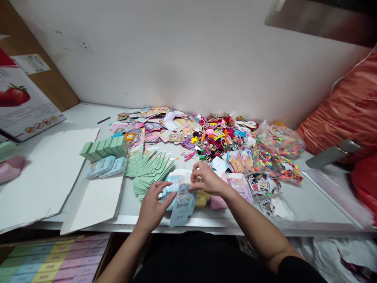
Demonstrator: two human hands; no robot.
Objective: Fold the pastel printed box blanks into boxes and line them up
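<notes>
As the hands (207, 180) pinch a blue carton (183, 205), a clear bag (278, 139) holds neon trinkets (277, 143).

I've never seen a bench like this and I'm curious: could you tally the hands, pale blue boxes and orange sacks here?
Left hand: 1
Right hand: 1
Pale blue box between the hands: 1
Pale blue boxes on the white card: 2
Orange plastic sack: 1
Total: 6

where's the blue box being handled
In the head view, the pale blue box is between the left hand and right hand, at the table's front edge beside the fanned green cards.
</notes>
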